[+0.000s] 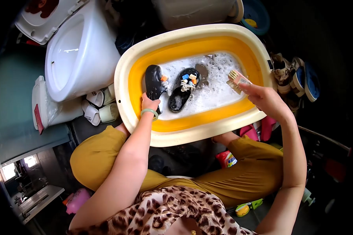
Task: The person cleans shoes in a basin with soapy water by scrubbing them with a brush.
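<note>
In the washbasin [204,134], my left hand [150,103] grips a black clog [153,80], likely steadying it. My right hand [267,101] grasps a scrub brush [239,79].

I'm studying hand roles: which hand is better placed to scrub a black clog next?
Right, probably: the right hand holds the brush, while the left hand holds the leftmost clog.

left hand [150,103] gripping black clog [153,78]; right hand [264,100] holding brush [239,78] over sudsy tub [192,135]
</note>
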`<action>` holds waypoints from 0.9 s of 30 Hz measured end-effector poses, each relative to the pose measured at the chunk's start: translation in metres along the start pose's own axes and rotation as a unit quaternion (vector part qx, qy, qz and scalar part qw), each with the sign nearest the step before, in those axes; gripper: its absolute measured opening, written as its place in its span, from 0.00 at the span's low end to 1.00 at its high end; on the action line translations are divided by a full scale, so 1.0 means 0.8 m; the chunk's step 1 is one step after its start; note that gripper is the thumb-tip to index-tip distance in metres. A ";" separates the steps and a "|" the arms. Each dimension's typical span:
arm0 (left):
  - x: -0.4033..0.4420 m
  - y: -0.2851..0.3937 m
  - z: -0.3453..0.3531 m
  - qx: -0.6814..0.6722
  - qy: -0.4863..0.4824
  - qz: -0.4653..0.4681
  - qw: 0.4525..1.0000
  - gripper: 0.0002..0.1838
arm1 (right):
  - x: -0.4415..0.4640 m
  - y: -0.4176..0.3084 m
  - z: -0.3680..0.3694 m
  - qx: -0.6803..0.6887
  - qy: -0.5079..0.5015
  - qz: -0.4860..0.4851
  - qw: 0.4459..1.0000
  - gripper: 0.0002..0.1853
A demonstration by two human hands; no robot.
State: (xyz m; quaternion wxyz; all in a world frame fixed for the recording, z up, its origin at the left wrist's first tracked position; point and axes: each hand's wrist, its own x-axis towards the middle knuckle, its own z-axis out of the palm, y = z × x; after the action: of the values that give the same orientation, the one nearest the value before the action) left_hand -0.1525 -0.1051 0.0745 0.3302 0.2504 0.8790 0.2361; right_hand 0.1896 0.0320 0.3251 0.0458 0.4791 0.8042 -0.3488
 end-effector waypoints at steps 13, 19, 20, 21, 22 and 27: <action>-0.069 0.040 -0.029 -0.540 -0.344 0.010 0.768 0.38 | 0.004 0.015 0.006 0.015 0.033 -0.017 0.999 0.21; -0.078 0.116 0.012 -0.490 -0.422 -0.003 0.763 0.34 | 0.003 0.002 -0.020 -0.040 0.070 -0.030 0.996 0.19; -0.074 0.126 0.029 -0.479 -0.425 -0.004 0.768 0.31 | 0.010 0.007 -0.022 -0.047 0.089 -0.038 0.994 0.19; -0.065 0.135 0.048 -0.441 -0.441 0.017 0.781 0.30 | 0.020 0.017 -0.025 -0.054 0.107 -0.047 0.992 0.19; -0.058 0.139 0.069 -0.415 -0.444 0.042 0.793 0.29 | 0.030 0.030 -0.025 -0.035 0.106 -0.044 0.993 0.19; -0.020 0.137 0.159 -0.324 -0.412 0.050 0.850 0.25 | 0.090 0.124 0.008 -0.007 0.091 0.008 0.996 0.20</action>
State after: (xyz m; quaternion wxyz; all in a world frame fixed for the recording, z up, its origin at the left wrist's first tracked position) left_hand -0.0220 0.0009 0.0599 0.7123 0.2471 0.5225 0.3983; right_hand 0.2292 0.1111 0.2396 -0.0212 0.5150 0.8036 -0.2977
